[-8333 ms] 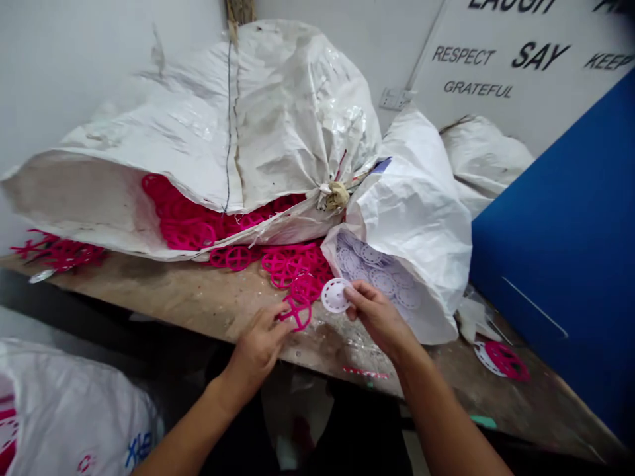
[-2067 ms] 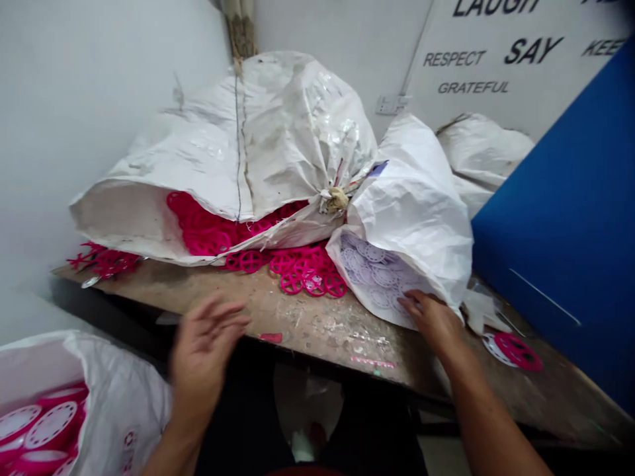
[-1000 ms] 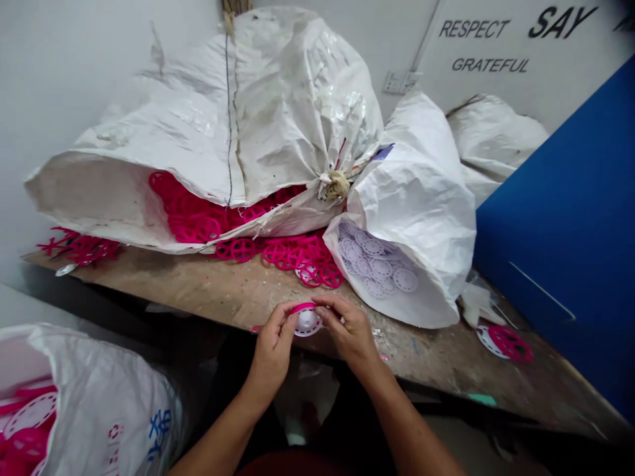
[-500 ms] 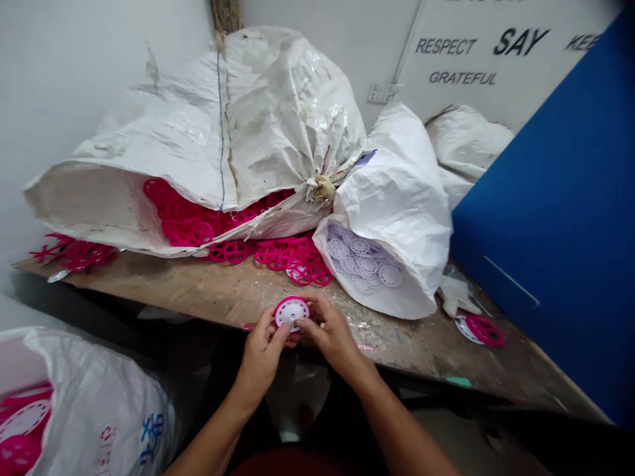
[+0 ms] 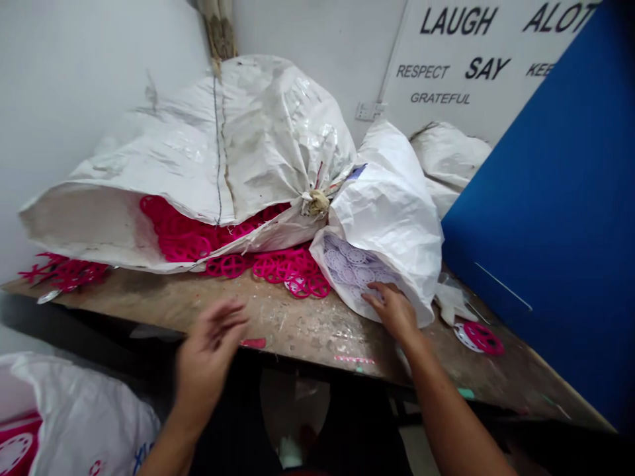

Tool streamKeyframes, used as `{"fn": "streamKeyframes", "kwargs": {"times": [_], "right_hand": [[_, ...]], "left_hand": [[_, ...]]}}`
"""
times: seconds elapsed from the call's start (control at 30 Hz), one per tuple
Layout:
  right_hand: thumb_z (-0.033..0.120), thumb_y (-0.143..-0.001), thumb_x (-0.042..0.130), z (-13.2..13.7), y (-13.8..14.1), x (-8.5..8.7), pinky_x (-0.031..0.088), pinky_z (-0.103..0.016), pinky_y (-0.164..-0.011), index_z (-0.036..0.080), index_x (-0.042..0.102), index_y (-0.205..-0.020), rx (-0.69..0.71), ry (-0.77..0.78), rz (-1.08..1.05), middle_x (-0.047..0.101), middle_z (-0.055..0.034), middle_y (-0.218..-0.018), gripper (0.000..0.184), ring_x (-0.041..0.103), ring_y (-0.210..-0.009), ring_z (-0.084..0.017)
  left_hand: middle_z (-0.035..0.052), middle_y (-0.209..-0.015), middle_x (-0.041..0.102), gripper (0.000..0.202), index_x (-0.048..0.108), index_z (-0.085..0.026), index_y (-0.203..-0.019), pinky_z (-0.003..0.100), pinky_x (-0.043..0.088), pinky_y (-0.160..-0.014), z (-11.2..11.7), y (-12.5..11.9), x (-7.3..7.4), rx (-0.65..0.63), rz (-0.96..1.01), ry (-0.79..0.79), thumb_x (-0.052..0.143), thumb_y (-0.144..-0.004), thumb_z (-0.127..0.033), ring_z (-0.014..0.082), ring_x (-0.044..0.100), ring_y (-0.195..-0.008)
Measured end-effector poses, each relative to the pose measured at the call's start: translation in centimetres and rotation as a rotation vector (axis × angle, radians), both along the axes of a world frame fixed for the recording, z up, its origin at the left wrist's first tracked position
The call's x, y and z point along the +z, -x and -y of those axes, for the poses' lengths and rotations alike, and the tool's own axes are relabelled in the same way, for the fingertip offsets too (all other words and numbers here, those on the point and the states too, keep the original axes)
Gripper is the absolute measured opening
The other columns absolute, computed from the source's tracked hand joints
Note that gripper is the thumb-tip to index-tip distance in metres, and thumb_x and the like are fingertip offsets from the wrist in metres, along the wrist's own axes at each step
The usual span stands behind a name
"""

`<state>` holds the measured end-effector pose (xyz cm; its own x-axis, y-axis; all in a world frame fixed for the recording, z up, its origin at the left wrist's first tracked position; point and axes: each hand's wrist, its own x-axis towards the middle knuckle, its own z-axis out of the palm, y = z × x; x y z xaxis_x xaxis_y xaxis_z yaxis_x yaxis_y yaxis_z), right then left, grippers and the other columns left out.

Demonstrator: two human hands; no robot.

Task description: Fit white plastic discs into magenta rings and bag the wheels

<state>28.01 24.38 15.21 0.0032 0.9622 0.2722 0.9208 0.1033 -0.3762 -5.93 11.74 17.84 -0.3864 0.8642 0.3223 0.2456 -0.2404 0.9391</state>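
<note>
My right hand (image 5: 393, 309) reaches into the mouth of a small white sack (image 5: 391, 205), fingertips resting on the pale lilac perforated discs (image 5: 352, 264) inside; whether it grips one is hidden. In front of the wooden table's edge hovers my left hand (image 5: 211, 337), blurred by motion, with its fingers spread and nothing in them. Loose pink wheel-shaped rings (image 5: 288, 268) lie on the table just ahead, spilling from a large white sack (image 5: 208, 165).
The worn wooden table (image 5: 297, 324) runs left to right. A white sack (image 5: 74, 423) holding joined pink-and-white discs sits on the floor at lower left. A joined disc (image 5: 479, 336) lies at the table's right. A blue panel (image 5: 555, 198) stands on the right.
Both hands were holding a joined pink-and-white disc at the table edge. Now it is gone from them; my left hand has swung left, and my right has gone to the small sack.
</note>
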Motion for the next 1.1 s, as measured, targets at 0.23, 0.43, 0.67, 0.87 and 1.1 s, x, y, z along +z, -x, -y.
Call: {"fn": "streamKeyframes", "kwargs": {"times": [0.23, 0.43, 0.67, 0.87, 1.1], "right_hand": [[0.036, -0.084, 0.055, -1.1, -0.1, -2.5, 0.044, -0.037, -0.086, 0.017, 0.061, -0.116, 0.092, -0.048, 0.233, 0.064, -0.0128, -0.108, 0.038, 0.057, -0.098, -0.026], [0.029, -0.086, 0.054, 0.1, 0.1, -2.7, 0.045, -0.037, -0.085, 0.021, 0.064, -0.109, 0.226, -0.087, 0.120, 0.063, -0.0090, -0.105, 0.026, 0.057, -0.097, -0.024], [0.035, -0.083, 0.058, 0.4, 0.6, -2.5, 0.047, -0.030, -0.074, 0.017, 0.061, -0.098, 0.198, -0.043, -0.170, 0.061, -0.0069, -0.096, 0.024, 0.059, -0.081, -0.019], [0.031, -0.078, 0.064, -1.4, 2.5, -0.8, 0.045, -0.033, -0.074, 0.020, 0.057, -0.118, 0.148, 0.009, 0.053, 0.060, -0.0097, -0.112, 0.043, 0.061, -0.085, -0.022], [0.032, -0.083, 0.054, 1.1, 7.0, 1.2, 0.046, -0.029, -0.063, 0.019, 0.060, -0.110, 0.269, 0.040, -0.669, 0.059, -0.0011, -0.076, 0.030, 0.057, -0.063, -0.015]], "left_hand": [[0.0089, -0.097, 0.063, 0.017, 0.067, -0.019, -0.093, 0.038, 0.044, -0.086, -12.5, -5.9, -4.9, -0.313, -0.829, -0.020, 0.055, -0.082, -0.013, 0.0228, 0.054, -0.094], [0.0089, -0.092, 0.062, 0.010, 0.066, -0.020, -0.079, 0.041, 0.039, -0.086, -11.7, -5.3, -4.9, -0.328, -0.774, -0.017, 0.056, -0.080, -0.018, 0.0257, 0.052, -0.092], [0.0052, -0.097, 0.065, 0.015, 0.062, -0.018, -0.079, 0.026, 0.043, -0.078, -6.8, -4.6, -3.9, -0.288, 0.213, 0.273, 0.063, -0.077, -0.033, 0.0192, 0.059, -0.090], [0.0041, -0.086, 0.068, 0.026, 0.055, -0.016, -0.093, 0.028, 0.050, -0.076, -5.2, -5.2, -3.2, -0.302, 0.929, 0.474, 0.070, -0.073, -0.023, 0.0150, 0.065, -0.078], [0.0058, -0.086, 0.070, 0.016, 0.054, -0.016, -0.093, 0.033, 0.053, -0.081, -4.3, -6.0, -2.9, -0.341, 1.147, 0.481, 0.061, -0.079, -0.014, 0.0158, 0.068, -0.079]]}}
